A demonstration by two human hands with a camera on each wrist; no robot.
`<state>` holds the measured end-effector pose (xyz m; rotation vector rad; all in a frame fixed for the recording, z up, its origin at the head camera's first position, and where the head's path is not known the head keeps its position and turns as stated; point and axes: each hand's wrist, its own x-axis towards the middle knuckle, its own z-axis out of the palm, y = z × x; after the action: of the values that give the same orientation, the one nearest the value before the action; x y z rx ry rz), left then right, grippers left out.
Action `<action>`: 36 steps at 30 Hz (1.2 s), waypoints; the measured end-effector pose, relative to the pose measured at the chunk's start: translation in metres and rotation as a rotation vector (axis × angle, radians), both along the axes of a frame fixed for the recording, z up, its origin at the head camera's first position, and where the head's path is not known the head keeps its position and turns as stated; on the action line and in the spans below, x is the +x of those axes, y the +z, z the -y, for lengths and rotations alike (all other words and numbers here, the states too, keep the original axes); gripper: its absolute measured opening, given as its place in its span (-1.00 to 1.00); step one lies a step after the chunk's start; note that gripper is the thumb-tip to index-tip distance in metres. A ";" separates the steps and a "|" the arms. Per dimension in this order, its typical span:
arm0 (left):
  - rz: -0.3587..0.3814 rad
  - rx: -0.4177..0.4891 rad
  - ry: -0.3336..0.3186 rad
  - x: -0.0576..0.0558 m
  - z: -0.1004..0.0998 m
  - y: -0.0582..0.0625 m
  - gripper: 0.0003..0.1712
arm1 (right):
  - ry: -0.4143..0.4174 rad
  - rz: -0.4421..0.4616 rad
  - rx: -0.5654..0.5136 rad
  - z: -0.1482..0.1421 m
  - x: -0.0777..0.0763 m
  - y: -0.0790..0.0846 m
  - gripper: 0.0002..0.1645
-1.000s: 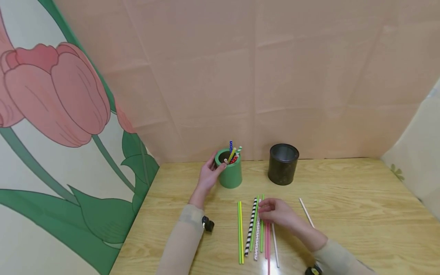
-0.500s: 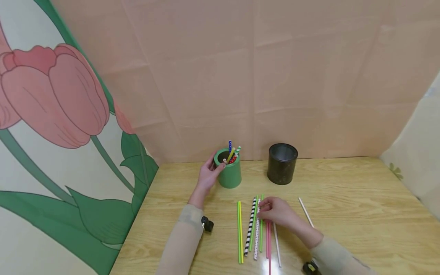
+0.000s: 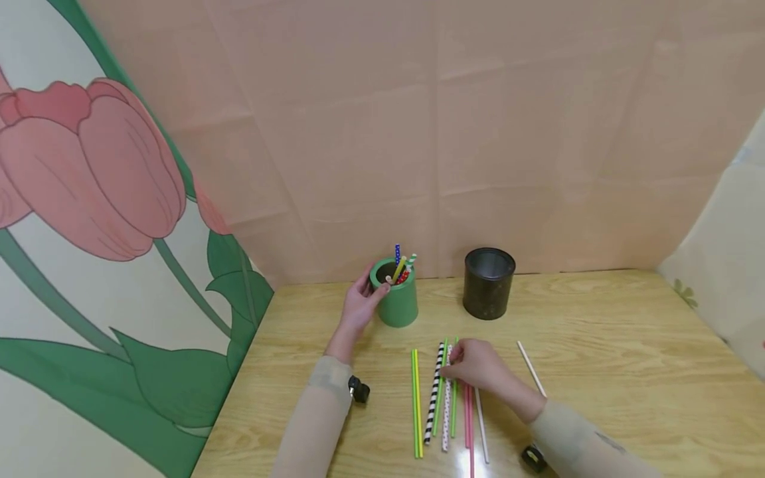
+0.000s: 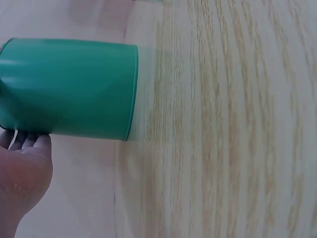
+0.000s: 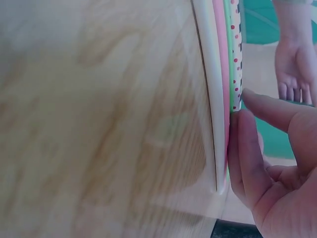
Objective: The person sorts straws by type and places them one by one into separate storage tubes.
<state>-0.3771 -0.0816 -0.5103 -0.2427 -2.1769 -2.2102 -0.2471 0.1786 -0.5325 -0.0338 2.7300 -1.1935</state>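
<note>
My left hand (image 3: 358,307) grips the green cylindrical cup (image 3: 399,308) by its left side, thumb at the rim. Several paper straws stick out of that cup, among them a blue dotted straw (image 3: 397,252). Over the loose straws, my right hand (image 3: 483,365) pinches the upper part of a white straw with red dots (image 3: 445,425) between thumb and fingers. In the right wrist view the dotted straw (image 5: 236,54) runs down to the fingertips. Beside it lie a black-and-white striped straw (image 3: 431,408) and light green straws (image 3: 453,418).
A black cup (image 3: 487,295) stands right of the green one, near the wall. Left of the row lie a green straw and a yellow straw (image 3: 419,398). Pink straws (image 3: 468,425) and a white straw (image 3: 481,428) lie nearer me; another white straw (image 3: 530,367) lies apart at right.
My right thumb and fingers have moved slightly left and closed together on the dotted straw. My left hand keeps its hold on the green cup. The head view has shifted a little.
</note>
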 end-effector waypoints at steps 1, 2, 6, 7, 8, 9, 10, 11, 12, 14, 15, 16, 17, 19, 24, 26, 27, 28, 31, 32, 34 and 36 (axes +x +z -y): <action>-0.004 0.002 0.000 0.000 0.000 0.000 -0.08 | -0.001 -0.001 0.009 0.001 -0.001 -0.001 -0.54; -0.004 0.001 0.001 0.000 0.001 0.000 -0.08 | 0.000 -0.002 0.013 0.002 -0.002 -0.002 -0.53; 0.001 -0.003 0.004 0.000 0.002 0.000 -0.07 | -0.003 -0.006 0.021 0.005 -0.004 -0.006 -0.51; 0.003 -0.003 0.003 0.000 0.002 -0.001 -0.07 | -0.003 -0.006 0.022 0.005 -0.004 -0.007 -0.51; 0.005 -0.006 0.004 0.001 0.002 -0.001 -0.06 | -0.002 -0.007 0.023 0.005 -0.004 -0.007 -0.51; 0.006 -0.009 0.004 0.001 0.002 -0.001 -0.06 | 0.001 -0.010 0.025 0.005 -0.003 -0.007 -0.50; 0.006 -0.011 0.003 0.001 0.003 -0.001 -0.06 | 0.003 -0.011 0.030 0.005 -0.003 -0.007 -0.50; 0.005 -0.013 0.002 0.001 0.003 -0.001 -0.06 | 0.005 -0.012 0.031 0.006 -0.003 -0.007 -0.49; 0.003 -0.014 0.001 0.001 0.003 -0.001 -0.06 | 0.006 -0.012 0.031 0.005 -0.003 -0.007 -0.49; -0.004 -0.016 0.001 0.001 0.003 -0.001 -0.07 | 0.011 -0.016 0.038 0.005 -0.004 -0.007 -0.47; -0.005 -0.015 0.000 0.001 0.003 -0.001 -0.07 | 0.013 -0.019 0.040 0.004 -0.004 -0.007 -0.46; -0.008 -0.014 0.000 0.001 0.003 -0.001 -0.07 | 0.016 -0.025 0.046 0.004 -0.004 -0.006 -0.46; -0.008 -0.012 0.000 0.001 0.003 -0.001 -0.07 | 0.016 -0.026 0.051 0.003 -0.004 -0.006 -0.45; -0.007 -0.008 -0.002 0.000 0.003 -0.002 -0.07 | 0.019 -0.036 0.063 0.002 -0.005 -0.005 -0.44; -0.019 0.023 -0.008 -0.004 0.003 -0.005 -0.08 | 0.022 -0.064 0.083 0.001 -0.003 0.000 -0.45; -0.029 0.030 -0.006 -0.005 0.003 -0.005 -0.08 | 0.026 -0.075 0.095 0.001 -0.002 0.002 -0.47; -0.030 0.029 -0.005 -0.006 0.003 -0.006 -0.08 | 0.029 -0.077 0.104 0.001 -0.002 0.003 -0.49; -0.032 0.028 -0.002 -0.006 0.003 -0.006 -0.08 | 0.034 -0.080 0.114 0.001 -0.002 0.003 -0.51; -0.027 0.024 0.004 -0.007 0.003 -0.006 -0.07 | 0.043 -0.085 0.141 0.001 -0.002 0.005 -0.53; -0.025 0.023 0.005 -0.007 0.003 -0.006 -0.07 | 0.044 -0.085 0.146 0.001 -0.003 0.005 -0.53; -0.020 0.021 0.004 -0.008 0.002 -0.007 -0.07 | 0.045 -0.076 0.147 0.001 -0.002 0.005 -0.51; -0.015 0.019 -0.002 -0.008 0.002 -0.008 -0.06 | 0.042 -0.072 0.143 0.001 -0.002 0.005 -0.48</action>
<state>-0.3848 -0.0837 -0.5182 -0.2606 -2.1485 -2.2211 -0.2496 0.1774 -0.5278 -0.1186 2.8540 -1.0025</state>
